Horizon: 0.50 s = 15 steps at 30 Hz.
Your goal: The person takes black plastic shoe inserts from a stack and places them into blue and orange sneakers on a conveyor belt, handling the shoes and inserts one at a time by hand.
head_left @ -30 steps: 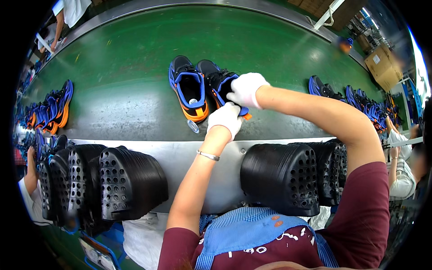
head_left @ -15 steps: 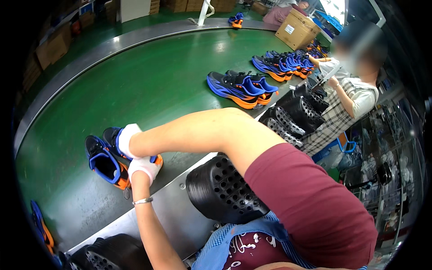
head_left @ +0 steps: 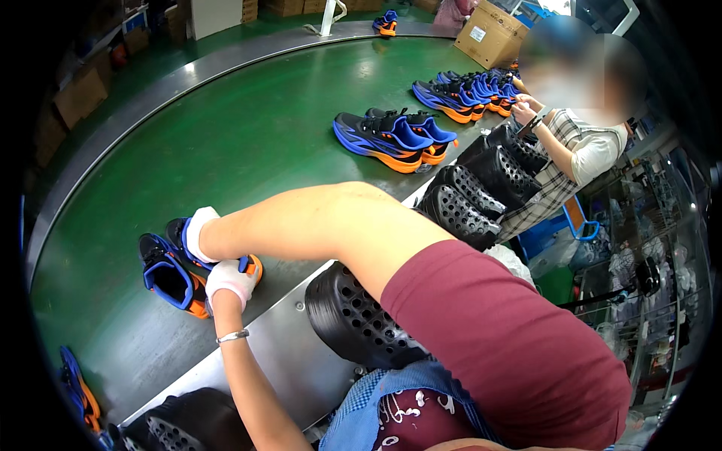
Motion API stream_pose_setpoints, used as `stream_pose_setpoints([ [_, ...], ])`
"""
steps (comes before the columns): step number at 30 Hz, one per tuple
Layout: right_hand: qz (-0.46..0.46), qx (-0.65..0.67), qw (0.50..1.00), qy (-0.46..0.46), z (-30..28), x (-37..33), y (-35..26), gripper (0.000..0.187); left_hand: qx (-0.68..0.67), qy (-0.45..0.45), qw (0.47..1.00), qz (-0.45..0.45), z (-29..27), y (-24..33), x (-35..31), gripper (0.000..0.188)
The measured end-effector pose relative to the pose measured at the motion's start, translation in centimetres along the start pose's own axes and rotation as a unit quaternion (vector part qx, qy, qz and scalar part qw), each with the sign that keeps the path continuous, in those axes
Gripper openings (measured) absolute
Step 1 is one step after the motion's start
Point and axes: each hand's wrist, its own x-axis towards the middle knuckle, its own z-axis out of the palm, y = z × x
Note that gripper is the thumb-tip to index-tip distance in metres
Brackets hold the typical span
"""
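A black, blue and orange sneaker (head_left: pixel 179 234) stands on the green belt (head_left: pixel 248 143) at the left, partly hidden by my hands. My left hand (head_left: pixel 232 284), in a white glove, closes around its heel end. From the right, my bent arm reaches across, and my gloved right hand (head_left: pixel 199 231) grips the sneaker farther forward; most of those fingers are out of sight. Touching its left side is the matching sneaker (head_left: pixel 169 282), with its opening facing up and no hand on it.
Another pair of sneakers (head_left: pixel 387 143) and a row of several more (head_left: pixel 459 98) stand up the belt. Black perforated holders (head_left: pixel 361 316) line the metal edge (head_left: pixel 278 338). At the right a co-worker (head_left: pixel 579 158) stands near a cardboard box (head_left: pixel 490 34). One sneaker (head_left: pixel 79 387) lies far left.
The whole view has shifted slightly. Both my hands stay on the same sneaker with little movement. The co-worker's hands have come closer together.
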Motion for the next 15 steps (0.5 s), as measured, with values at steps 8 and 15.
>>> stream_pose_setpoints([
  [8,-0.037,0.037,0.995,-0.085,-14.8,-16.1,6.9,0.048,-0.096,0.038,0.994,-0.035,0.5,-0.2,-0.9,0.043],
  [15,0.17,-0.031,0.984,0.032,-13.9,-32.8,21.7,0.05,-0.018,0.179,0.984,-0.009,1.4,0.5,-3.3,0.042],
])
